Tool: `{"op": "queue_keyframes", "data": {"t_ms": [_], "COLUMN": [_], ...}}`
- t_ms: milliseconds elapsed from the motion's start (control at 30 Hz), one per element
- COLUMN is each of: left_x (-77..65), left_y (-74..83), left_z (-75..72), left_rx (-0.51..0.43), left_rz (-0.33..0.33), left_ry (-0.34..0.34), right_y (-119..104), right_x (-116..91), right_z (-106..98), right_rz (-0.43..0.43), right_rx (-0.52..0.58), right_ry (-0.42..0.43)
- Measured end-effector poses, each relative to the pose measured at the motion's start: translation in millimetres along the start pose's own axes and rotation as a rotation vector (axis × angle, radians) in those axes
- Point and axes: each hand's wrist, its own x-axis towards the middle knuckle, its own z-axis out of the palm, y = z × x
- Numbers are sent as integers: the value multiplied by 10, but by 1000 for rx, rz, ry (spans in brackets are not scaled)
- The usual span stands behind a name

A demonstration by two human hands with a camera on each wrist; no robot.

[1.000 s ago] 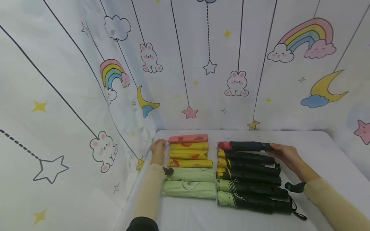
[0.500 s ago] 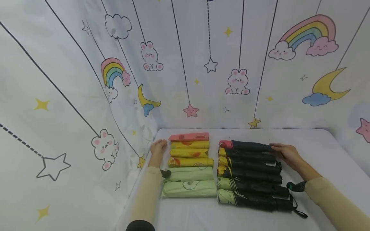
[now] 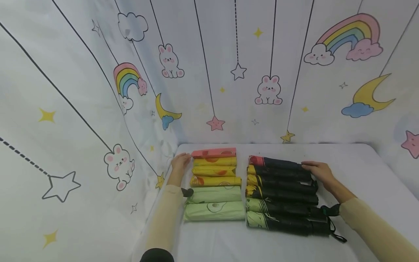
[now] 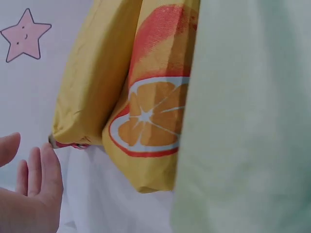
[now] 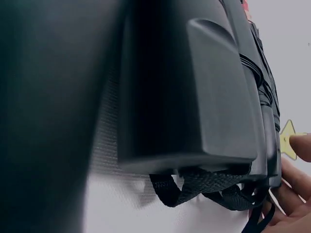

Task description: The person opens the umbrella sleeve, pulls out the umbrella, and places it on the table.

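Observation:
My left hand is at the left end of a red fruit-print folded sleeve, its fingertips at or near that end. In the left wrist view its fingers are extended, beside a yellow sleeve. On the other side, my right hand has its fingertips against the handle end of a red-and-black folding umbrella, the farthest in its row. The right wrist view has the thumb and fingers beside the black handle ends, holding none plainly.
Nearer than the red sleeve lie several yellow sleeves and two green ones. Yellow-black umbrellas and two green-black umbrellas form the right row. A wrist strap trails from the nearest. Behind stands a patterned white curtain.
The red-and-black umbrella has turned slightly, its handle end now closer to the yellow-black one beside it. My right hand has let go of its grip and shifted left against that end.

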Motion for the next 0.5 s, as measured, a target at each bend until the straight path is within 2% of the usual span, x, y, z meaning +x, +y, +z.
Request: {"op": "queue_keyframes", "data": {"t_ms": [133, 233, 367, 500], "left_x": [-89, -174, -290, -438], "left_y": [57, 121, 184, 234], "left_z": [21, 39, 52, 74], "left_rx": [108, 231, 416, 629], "left_rz": [50, 90, 149, 255], "left_ry": [6, -15, -119, -198], "right_y": [-91, -177, -349, -532], "right_x": [-3, -7, -74, -197], "right_z": [35, 44, 32, 41], "right_rz": [-53, -134, -217, -261], "right_rx": [-143, -275, -364, -373], "right_ry": [32, 73, 114, 145]}}
